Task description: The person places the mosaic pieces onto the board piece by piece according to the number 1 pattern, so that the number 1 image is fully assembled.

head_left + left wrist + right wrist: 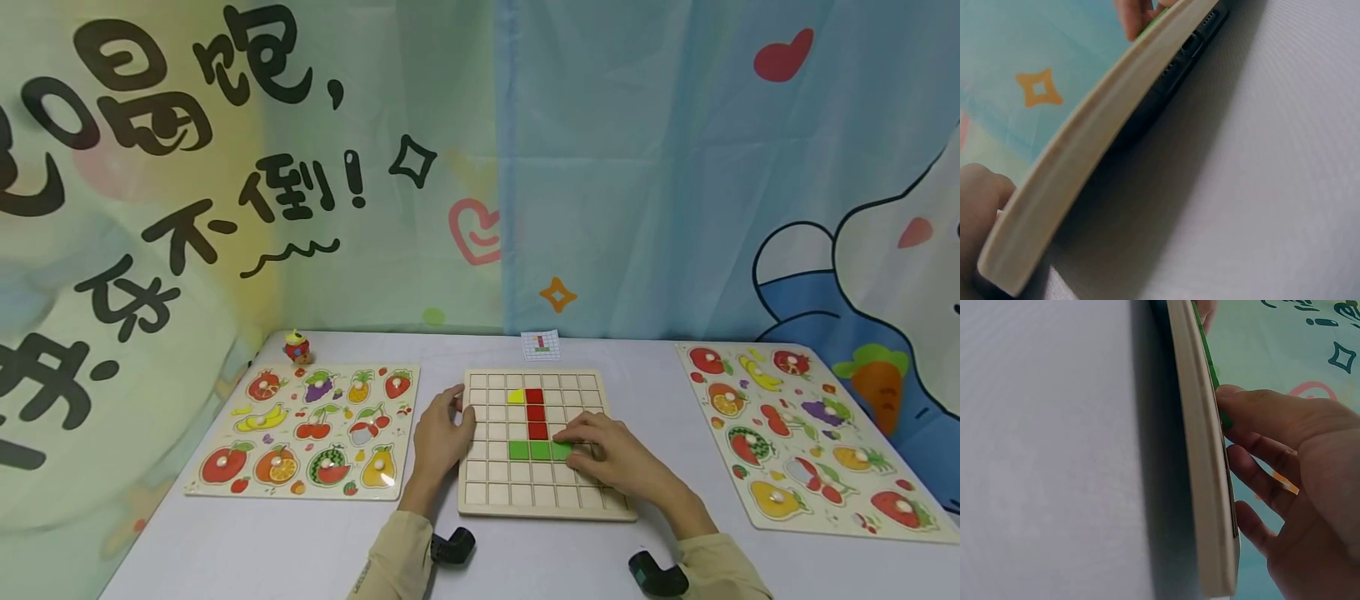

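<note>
A wooden grid board (491, 492) stands at the middle of the table, bearing a yellow tile (516, 397), a column of red tiles (536, 412) and a row of green tiles (528, 451). My left hand (441, 433) holds the board's left edge, its thumb by the rim and its fingers bent; their undersides are hidden. With thumb and forefinger my right hand (611, 454) pinches the green tile (560, 451) at the row's right end. In the right wrist view, that green tile (1225, 419) lies under the thumb, against the board's face.
A fruit puzzle board (300, 492) lies to the left, another (817, 442) to the right. Behind the grid board sits a small pattern card (551, 353). A toy figure (297, 347) stands at the back left. Beneath the grid board is a black device (1166, 81) with ports.
</note>
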`<state>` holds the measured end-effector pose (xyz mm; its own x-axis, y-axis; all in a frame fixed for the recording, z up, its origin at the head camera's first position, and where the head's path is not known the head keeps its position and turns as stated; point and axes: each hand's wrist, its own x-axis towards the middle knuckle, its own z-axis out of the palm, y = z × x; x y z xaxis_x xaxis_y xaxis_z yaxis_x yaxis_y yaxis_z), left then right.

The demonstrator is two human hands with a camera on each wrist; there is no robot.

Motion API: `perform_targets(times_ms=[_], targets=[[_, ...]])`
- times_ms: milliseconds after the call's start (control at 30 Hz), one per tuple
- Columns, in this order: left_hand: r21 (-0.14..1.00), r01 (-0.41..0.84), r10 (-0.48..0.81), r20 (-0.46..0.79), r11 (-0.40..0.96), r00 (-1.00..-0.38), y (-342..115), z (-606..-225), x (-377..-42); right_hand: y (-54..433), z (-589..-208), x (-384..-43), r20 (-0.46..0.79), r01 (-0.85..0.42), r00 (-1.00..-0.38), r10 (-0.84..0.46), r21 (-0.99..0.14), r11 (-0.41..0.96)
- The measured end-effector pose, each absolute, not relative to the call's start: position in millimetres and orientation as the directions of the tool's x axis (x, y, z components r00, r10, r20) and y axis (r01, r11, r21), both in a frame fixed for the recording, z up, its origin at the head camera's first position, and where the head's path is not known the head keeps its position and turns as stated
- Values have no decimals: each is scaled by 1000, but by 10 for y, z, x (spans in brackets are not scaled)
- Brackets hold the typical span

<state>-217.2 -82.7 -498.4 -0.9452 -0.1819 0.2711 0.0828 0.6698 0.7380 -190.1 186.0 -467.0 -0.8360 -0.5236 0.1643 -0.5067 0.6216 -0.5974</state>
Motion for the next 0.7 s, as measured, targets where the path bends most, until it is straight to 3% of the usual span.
perform_targets(times_ms=[433, 700], targets=[[739, 88, -183, 278, 668, -943, -825, -4972, -2170, 1875, -4690, -1912, 198, -559, -807, -556, -559, 613], [740, 77, -179, 261, 668, -949, -826, -4973, -2171, 1871, -4673, -1901, 162, -519, -828, -537, -585, 623]])
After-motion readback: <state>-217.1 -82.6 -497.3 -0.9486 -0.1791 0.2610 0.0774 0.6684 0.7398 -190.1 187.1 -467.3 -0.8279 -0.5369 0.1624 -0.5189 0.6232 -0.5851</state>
